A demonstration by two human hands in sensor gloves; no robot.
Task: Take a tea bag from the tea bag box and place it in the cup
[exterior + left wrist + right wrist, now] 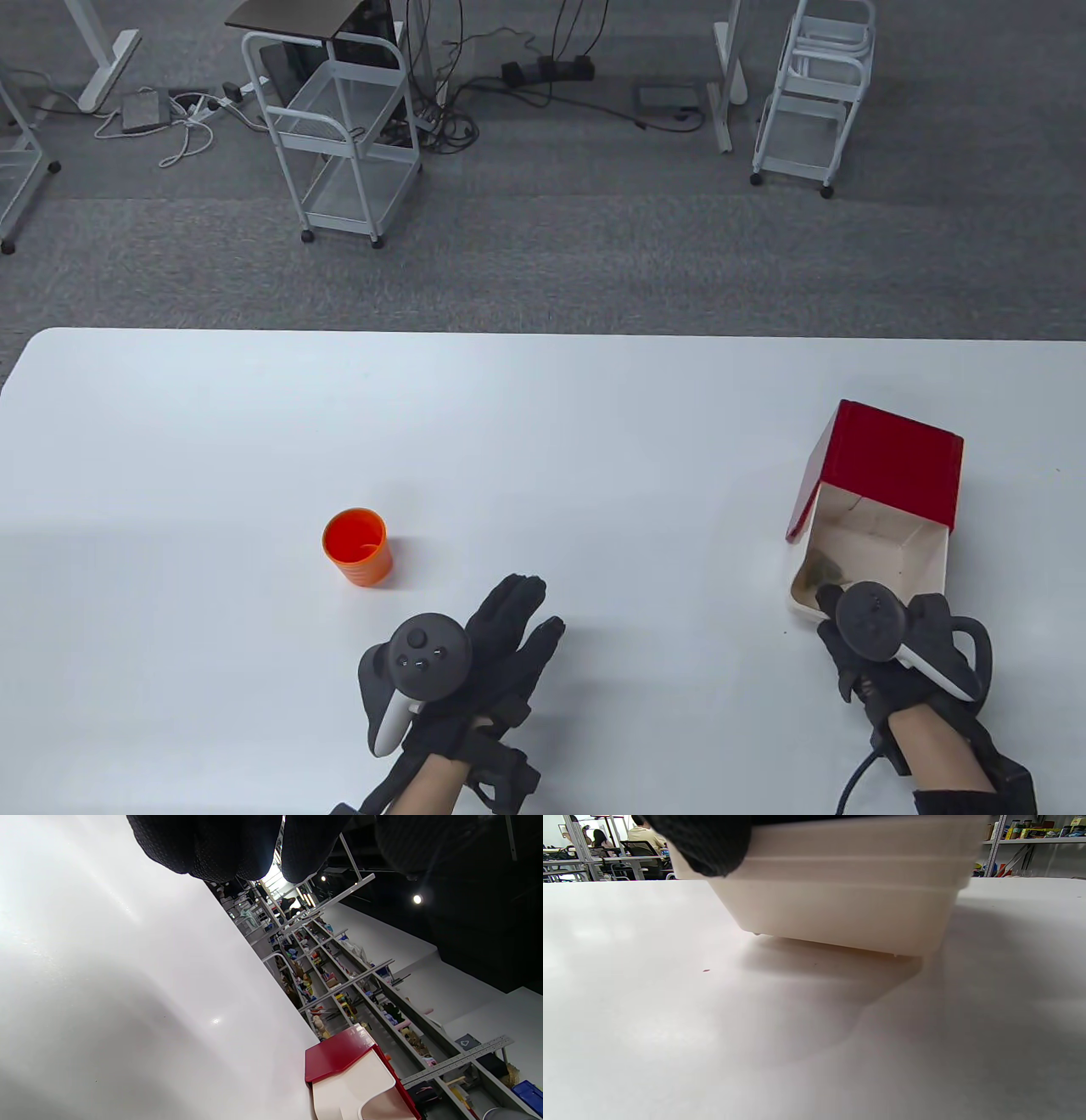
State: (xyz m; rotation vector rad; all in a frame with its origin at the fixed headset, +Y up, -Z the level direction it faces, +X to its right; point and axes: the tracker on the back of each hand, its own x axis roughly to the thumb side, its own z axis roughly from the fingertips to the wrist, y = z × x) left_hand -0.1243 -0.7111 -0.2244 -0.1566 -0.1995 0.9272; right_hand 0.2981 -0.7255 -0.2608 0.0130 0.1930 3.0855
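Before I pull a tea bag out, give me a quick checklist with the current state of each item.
1. Tea bag box lid open: ok, the red lid is tipped back.
2. Right hand at the box's near rim: ok.
3. Tea bag pinched: cannot tell, the fingertips are hidden.
4. Cup upright, mouth unobstructed: ok.
5. Left hand out of the path to the cup: not ok, it lies between box and cup.

I found no readable text anywhere. The red lid of the tea bag box [339, 1053] carried a few pale marks near its far edge in my left wrist view, too small and blurred for me to make out as letters.
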